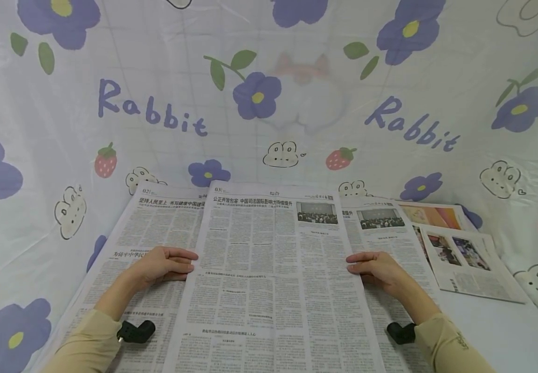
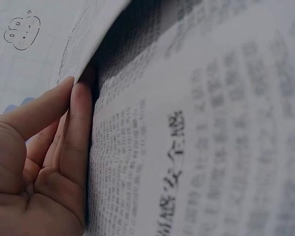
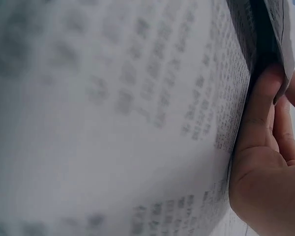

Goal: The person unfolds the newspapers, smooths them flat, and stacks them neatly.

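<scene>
A folded newspaper page [image 1: 273, 248], with a dark photo near its top right corner, is held up over a wider spread of newspaper [image 1: 133, 280]. My left hand [image 1: 164, 267] grips its left edge; in the left wrist view the thumb [image 2: 49, 108] and fingers pinch the paper's border. At the opposite edge my right hand [image 1: 378, 270] pinches the sheet too, with fingertips tucked around the border in the right wrist view. The page's printed side faces me, and its lower end runs out of the head view. Beneath it, the middle of the spread is hidden.
To the right lie smaller folded papers [image 1: 471, 261] with colour photos on a white surface [image 1: 497, 326]. A white cloth [image 1: 166, 150] printed with flowers, rabbits and strawberries hangs behind and around the sides. Both sleeves carry small black devices [image 1: 137, 331] at the wrists.
</scene>
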The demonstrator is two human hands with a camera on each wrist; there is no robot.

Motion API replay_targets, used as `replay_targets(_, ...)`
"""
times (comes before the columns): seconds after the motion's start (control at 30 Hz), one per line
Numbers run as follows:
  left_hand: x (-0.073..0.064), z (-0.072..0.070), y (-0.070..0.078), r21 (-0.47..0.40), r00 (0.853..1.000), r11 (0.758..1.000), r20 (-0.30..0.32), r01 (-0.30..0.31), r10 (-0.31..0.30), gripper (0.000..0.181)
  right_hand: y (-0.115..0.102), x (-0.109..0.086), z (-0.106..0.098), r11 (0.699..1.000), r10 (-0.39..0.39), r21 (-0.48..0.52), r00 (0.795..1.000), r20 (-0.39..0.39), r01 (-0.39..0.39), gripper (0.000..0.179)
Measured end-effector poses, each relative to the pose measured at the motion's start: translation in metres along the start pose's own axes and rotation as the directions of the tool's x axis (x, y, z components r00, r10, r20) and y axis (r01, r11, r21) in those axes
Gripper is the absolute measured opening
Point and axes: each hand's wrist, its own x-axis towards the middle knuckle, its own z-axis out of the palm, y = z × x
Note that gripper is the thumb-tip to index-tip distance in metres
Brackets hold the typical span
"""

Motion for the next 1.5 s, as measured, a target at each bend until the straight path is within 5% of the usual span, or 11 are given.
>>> replay_targets(0.27,0.001,0.003,-0.001,0.028,1.000,0.999,-0.018,-0.019,0.019,0.050,0.002,-0.019,-0.003,0.998,0.002,-0.067,1.000,0.019,0.000,0.039)
replay_targets(0.4,-0.002,0.012,0.003,0.121,0.993,0.992,-0.099,-0.045,0.057,0.046,0.004,-0.040,-0.004,0.996,0.023,-0.090,0.998,0.056,-0.018,0.036)
replay_targets(0.47,-0.005,0.020,0.009,0.262,0.979,0.963,-0.169,-0.067,0.114,0.043,0.005,-0.050,-0.004,0.997,0.039,-0.076,0.997,0.069,-0.034,0.036)
replay_targets(0.63,-0.012,0.051,0.034,0.552,0.920,0.830,-0.276,-0.085,0.278,0.036,0.007,-0.070,-0.002,0.998,0.051,-0.034,0.995,0.091,-0.048,0.038)
replay_targets(0.7,-0.013,0.069,0.042,0.560,0.917,0.819,-0.251,-0.124,0.310,0.034,0.008,-0.076,0.001,0.999,0.046,-0.020,0.993,0.106,-0.044,0.038)
replay_targets(0.8,-0.013,0.099,0.051,0.529,0.931,0.823,-0.154,-0.204,0.330,0.032,0.010,-0.080,0.003,0.999,0.037,-0.004,0.993,0.114,-0.036,0.040)
replay_targets(1.07,0.001,0.172,0.061,0.450,0.949,0.838,0.085,-0.309,0.304,0.029,0.017,-0.083,0.009,1.000,-0.006,0.018,0.998,0.056,0.005,0.035)
replay_targets(1.5,0.036,0.281,0.047,0.337,0.927,0.865,0.174,-0.373,0.332,0.029,0.021,-0.087,0.027,0.995,-0.013,0.096,0.996,-0.092,0.022,0.030)
